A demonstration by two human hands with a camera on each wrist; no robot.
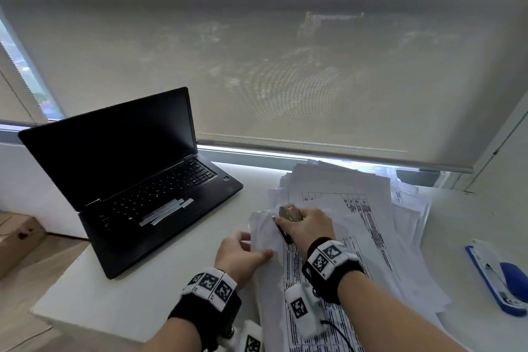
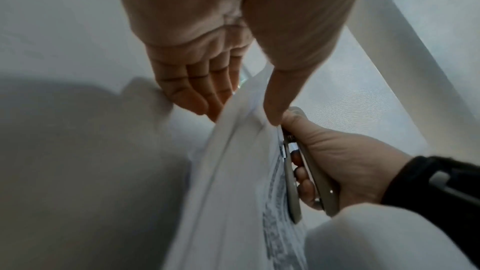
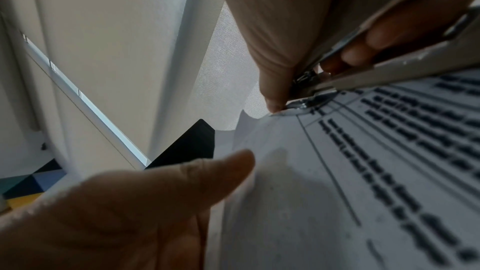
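Observation:
My right hand (image 1: 294, 221) grips a grey stapler (image 1: 289, 212) clamped over the top left corner of a set of printed sheets (image 1: 267, 233). In the right wrist view the stapler (image 3: 369, 67) mouth bites that corner of the sheets (image 3: 324, 182), with my right hand (image 3: 319, 73) wrapped round it. My left hand (image 1: 253, 247) pinches the sheets' left edge, thumb on top and fingers underneath. The left wrist view shows my left hand (image 2: 239, 110) pinching the sheets (image 2: 233, 171) just beside the stapler (image 2: 293, 188).
An open black laptop (image 1: 137, 168) with a dark screen sits at the left of the white table (image 1: 137, 300). A loose pile of printed papers (image 1: 357, 188) spreads behind and right of my hands. A blue stapler (image 1: 503, 280) lies far right. A cardboard box (image 1: 17, 237) stands left, off the table.

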